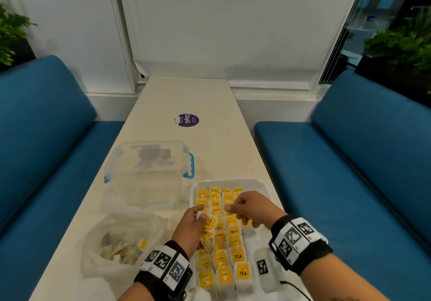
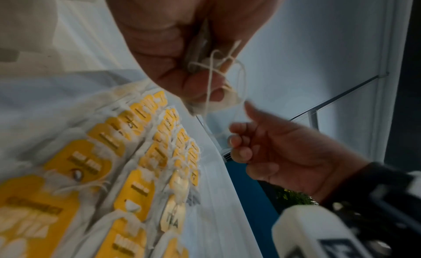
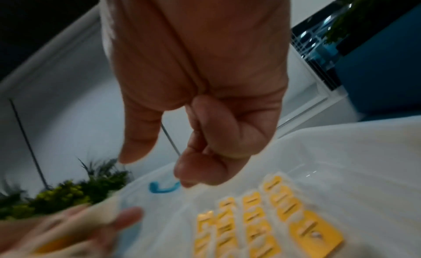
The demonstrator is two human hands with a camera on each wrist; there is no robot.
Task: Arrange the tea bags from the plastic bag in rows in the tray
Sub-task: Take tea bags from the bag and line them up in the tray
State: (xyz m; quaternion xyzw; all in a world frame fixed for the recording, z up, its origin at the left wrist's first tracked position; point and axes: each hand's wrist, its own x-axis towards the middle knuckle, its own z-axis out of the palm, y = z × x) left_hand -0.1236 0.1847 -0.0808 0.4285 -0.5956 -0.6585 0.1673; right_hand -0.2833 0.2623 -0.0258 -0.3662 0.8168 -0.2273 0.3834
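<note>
A white tray (image 1: 195, 189) holds several rows of tea bags (image 1: 220, 257) with yellow tags. My left hand (image 1: 201, 216) hovers over the tray's left side and grips one tea bag (image 1: 210, 223), its tag facing up. In the left wrist view that tea bag (image 2: 230, 99) trails a tangled white string (image 2: 239, 78) from my left hand (image 2: 196, 81). The string runs down into the curled fingers of my right hand (image 2: 239, 135). My right hand (image 1: 235, 207) hangs over the tray's middle, thumb out. The plastic bag (image 1: 121, 242) lies left of the tray with a few tea bags inside.
A clear lidded box with blue clips (image 1: 149, 160) stands behind the plastic bag. A purple sticker (image 1: 188, 120) lies farther back. A small white block with a black marker (image 1: 263, 267) sits at the tray's near right. Blue benches (image 1: 349, 184) flank the narrow table.
</note>
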